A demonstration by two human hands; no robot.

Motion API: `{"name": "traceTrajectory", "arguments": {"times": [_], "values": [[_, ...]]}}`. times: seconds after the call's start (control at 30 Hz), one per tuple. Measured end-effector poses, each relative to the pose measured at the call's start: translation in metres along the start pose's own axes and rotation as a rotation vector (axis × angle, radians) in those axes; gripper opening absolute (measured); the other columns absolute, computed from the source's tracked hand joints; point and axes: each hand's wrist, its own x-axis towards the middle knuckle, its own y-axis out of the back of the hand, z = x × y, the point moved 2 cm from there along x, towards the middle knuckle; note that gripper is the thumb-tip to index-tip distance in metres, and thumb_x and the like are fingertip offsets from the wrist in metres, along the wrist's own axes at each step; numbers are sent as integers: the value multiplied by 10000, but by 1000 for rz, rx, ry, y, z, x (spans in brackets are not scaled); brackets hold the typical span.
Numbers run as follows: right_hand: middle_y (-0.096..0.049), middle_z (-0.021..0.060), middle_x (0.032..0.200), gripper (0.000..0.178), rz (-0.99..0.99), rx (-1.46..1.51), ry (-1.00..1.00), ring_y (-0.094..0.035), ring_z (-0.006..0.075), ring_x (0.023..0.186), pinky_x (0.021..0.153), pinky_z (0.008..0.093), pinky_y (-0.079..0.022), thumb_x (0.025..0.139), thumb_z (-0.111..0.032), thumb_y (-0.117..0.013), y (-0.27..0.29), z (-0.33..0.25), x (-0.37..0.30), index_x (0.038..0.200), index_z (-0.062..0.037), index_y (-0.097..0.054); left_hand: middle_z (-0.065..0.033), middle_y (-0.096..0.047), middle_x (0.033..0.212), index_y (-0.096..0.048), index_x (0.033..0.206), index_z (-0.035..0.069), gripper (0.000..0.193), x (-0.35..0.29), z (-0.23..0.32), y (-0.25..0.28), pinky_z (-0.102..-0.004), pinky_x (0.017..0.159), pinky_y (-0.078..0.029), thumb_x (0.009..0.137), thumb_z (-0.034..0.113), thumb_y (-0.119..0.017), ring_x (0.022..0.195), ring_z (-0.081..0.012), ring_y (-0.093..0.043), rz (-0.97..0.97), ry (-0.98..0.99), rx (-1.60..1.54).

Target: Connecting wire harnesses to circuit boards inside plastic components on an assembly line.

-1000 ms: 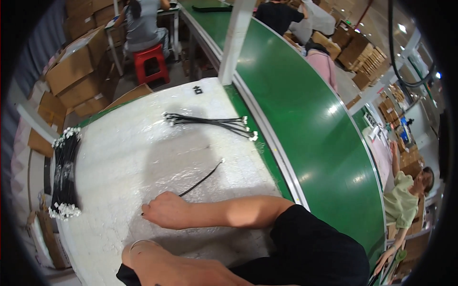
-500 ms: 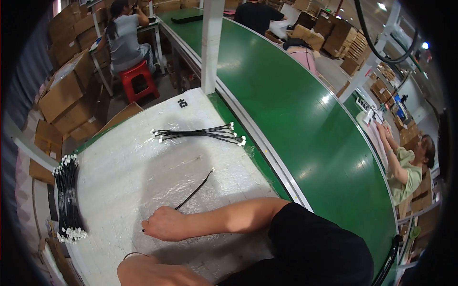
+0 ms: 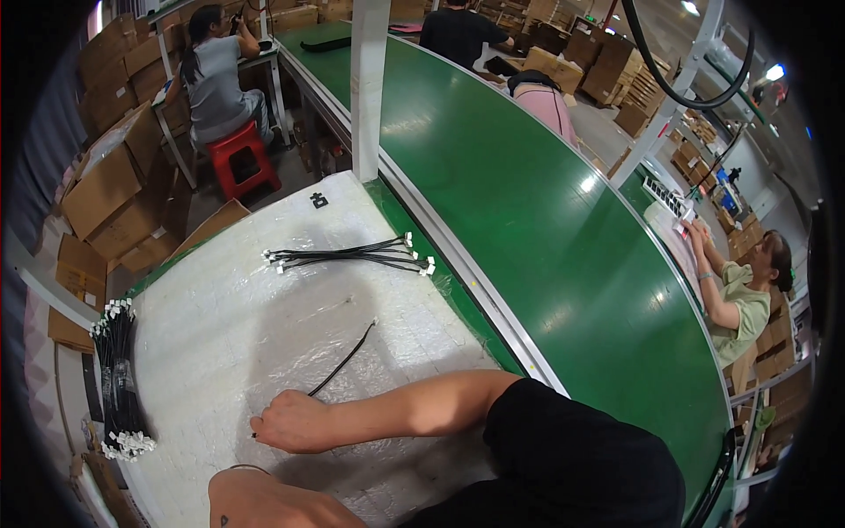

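My right hand (image 3: 292,422) is closed around a short black cable (image 3: 343,359). One stretch of it runs up and right from the fist to a small pale connector, lying on the white plastic-covered work surface (image 3: 194,352); a dark tip pokes out by the fingertips. My left hand (image 3: 273,502) sits at the lower edge, below the right one, partly cut off. Its fingers are hidden; a thin band curves along its upper edge. Farther off lies a loose bunch of black cables (image 3: 348,254) with white connectors. A thick tied bundle of such cables (image 3: 117,378) rests at the left edge.
A green conveyor belt (image 3: 528,202) with a metal rail (image 3: 458,264) runs along the right. A white post (image 3: 368,97) rises at the far corner. Cardboard boxes (image 3: 132,194) stand at left. Co-workers include one seated on a red stool (image 3: 242,163) and one at right (image 3: 739,299).
The whole view has shifted slightly, moving most things a little left. My right hand keeps its hold on the black cable, and the cable bunches lie as before.
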Motion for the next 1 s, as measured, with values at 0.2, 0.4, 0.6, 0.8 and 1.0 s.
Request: {"name": "traceTrajectory", "arguments": {"times": [0.2, 0.4, 0.6, 0.8, 1.0], "values": [[-622, 139, 638, 234, -14, 44, -34, -645, 315, 650, 610, 421, -499, 839, -219, -554, 1, 6, -3, 741, -13, -602, -252, -652, 834, -499, 1114, -194, 785, 3, -12, -9, -355, 615, -541, 729, 439, -760, 676, -293, -678, 108, 40, -84], [-623, 136, 638, 228, -40, 36, -26, -643, 315, 642, 608, 427, -496, 846, -220, -545, 0, 6, -4, 755, -19, -599, -121, -689, 858, -642, 1014, -63, 466, 8, -8, -38, -194, 568, -479, 760, 316, -734, 588, -148, -617, 487, 229, 225], [-617, 122, 617, 245, -6, 70, 17, -627, 320, 586, 538, 428, -491, 885, -253, -513, -7, 9, 1, 804, -25, -553, -134, -674, 836, -541, 1152, -58, 560, 20, -9, -19, -194, 580, -487, 783, 321, -722, 588, -167, -627, 545, 75, -52], [-627, 112, 644, 249, -154, 2, -88, -630, 311, 608, 518, 431, -495, 912, -278, -500, 1, 8, 4, 816, -54, -555, -162, -651, 909, -415, 1286, -90, 881, 4, -23, -30, -225, 612, -505, 667, 402, -805, 653, -176, -645, 348, -205, -334], [-634, 96, 644, 222, -52, -23, 4, -641, 272, 588, 505, 403, -502, 903, -265, -521, 1, 2, 0, 807, -68, -560, -179, -638, 979, -384, 1301, -102, 1023, -15, -11, -52, -242, 646, -514, 584, 447, -862, 717, -178, -656, 493, -308, -330]]}}
